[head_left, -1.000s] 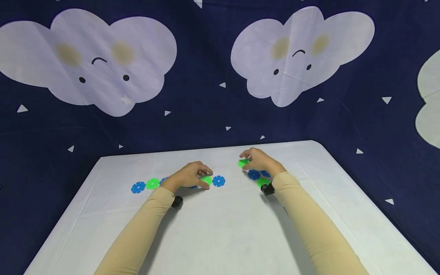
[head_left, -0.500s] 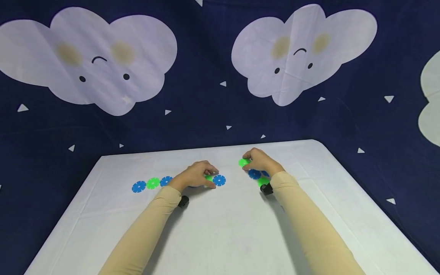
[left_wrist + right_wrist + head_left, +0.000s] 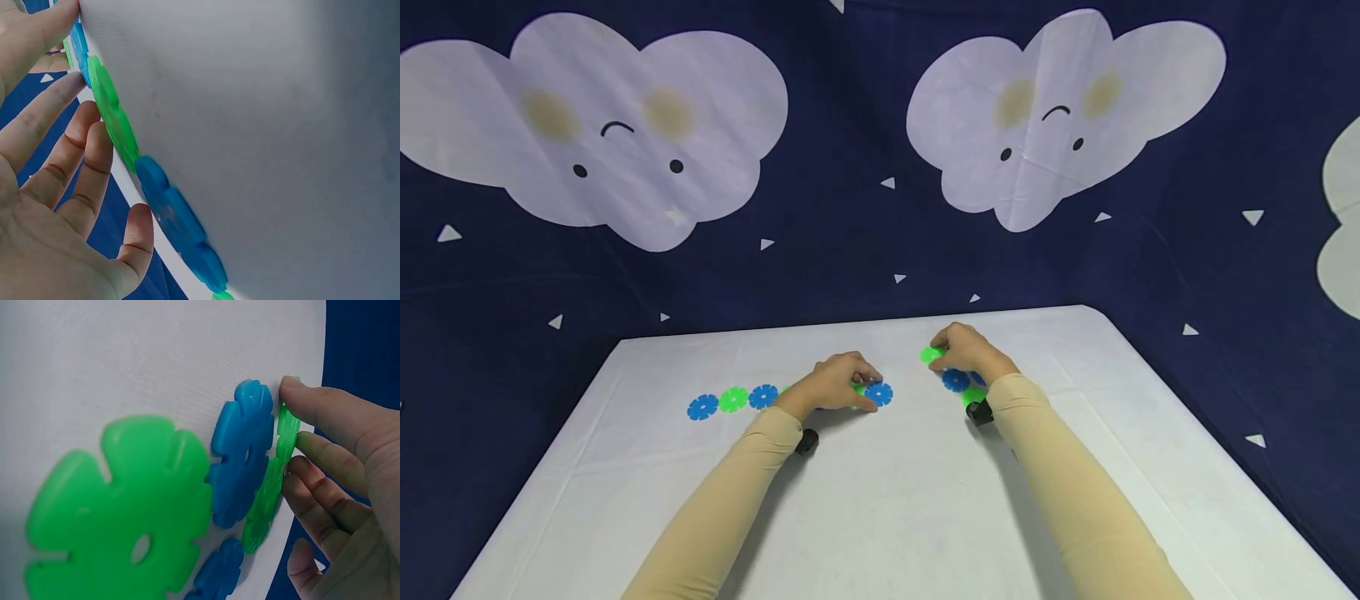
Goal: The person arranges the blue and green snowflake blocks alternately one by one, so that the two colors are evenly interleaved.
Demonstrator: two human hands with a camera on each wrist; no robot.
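Note:
My left hand (image 3: 838,383) reaches over a row of slotted, flower-shaped plastic discs and pinches the blue disc (image 3: 881,394) at its right end by the edges. In the left wrist view that blue disc (image 3: 80,51) shows between thumb and index finger. Beside it, a green disc (image 3: 114,115) and another blue one follow under the palm. My right hand (image 3: 967,348) pinches a green disc (image 3: 930,356) between thumb and fingers, its edge (image 3: 289,428) toward the right wrist camera. Close by lie a blue disc (image 3: 244,453) and a large-looking green disc (image 3: 125,512).
To the left the row goes on with a blue disc (image 3: 703,407), a green disc (image 3: 733,400) and another blue. Below the right hand sits a small cluster of discs, partly hidden by the sleeve. The white table (image 3: 895,500) ends before a dark blue cloud-print cloth (image 3: 842,167).
My left hand has slid right along the row onto the end blue disc, its fingers closing on it. My right hand's fingers have drawn in on the green disc.

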